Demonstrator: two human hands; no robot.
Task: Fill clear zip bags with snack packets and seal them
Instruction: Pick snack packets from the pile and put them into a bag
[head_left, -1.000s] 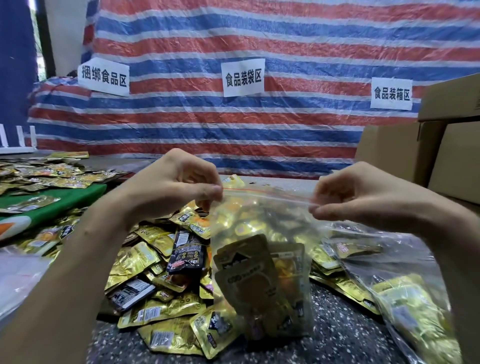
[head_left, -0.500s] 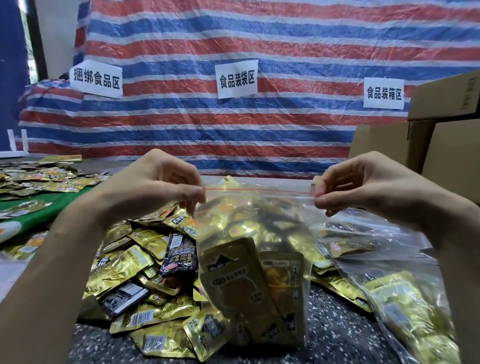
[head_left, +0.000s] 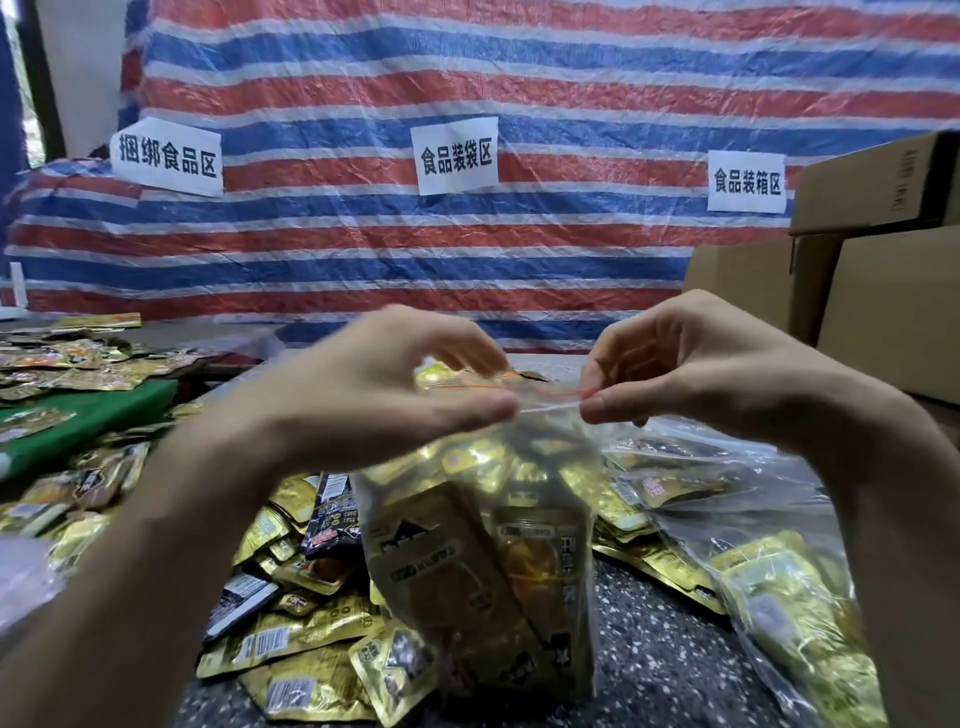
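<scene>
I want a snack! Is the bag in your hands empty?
No, the clear zip bag holds gold snack packets inside.

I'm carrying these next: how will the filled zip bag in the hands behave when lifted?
Probably floppy: the zip bag is thin film, pinched at top by left hand and right hand. Likely light: only flat foil packets inside, which may shift.
</scene>
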